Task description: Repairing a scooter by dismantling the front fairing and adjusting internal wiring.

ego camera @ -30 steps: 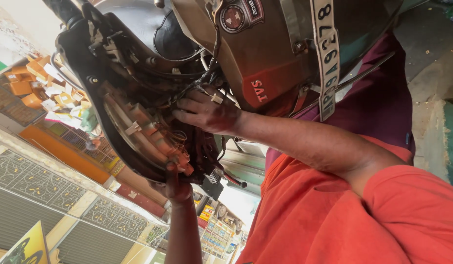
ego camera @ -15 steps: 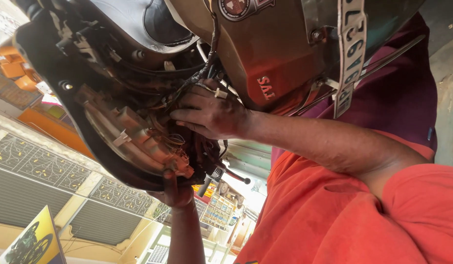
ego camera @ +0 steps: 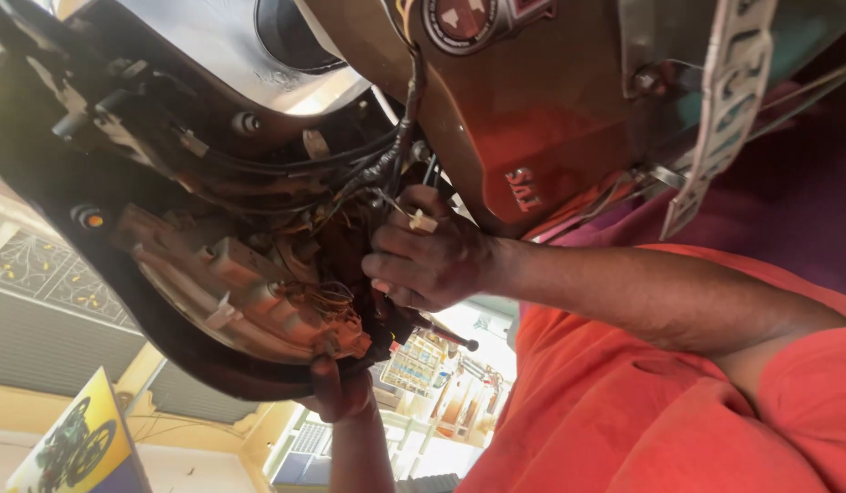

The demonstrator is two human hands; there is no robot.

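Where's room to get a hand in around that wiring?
Crowded where the right hand sits: wire bundle above, connector block beside it. Left hand grips the black housing rim below. Freer: the gap below the right hand, toward the lever, and the grey panel up top.

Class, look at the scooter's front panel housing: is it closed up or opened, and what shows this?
Opened: the black housing shows bare wiring inside, where the right hand works.

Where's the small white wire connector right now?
In the head view, the small white wire connector sits centre frame, atop the right hand, just below the black wire bundle.
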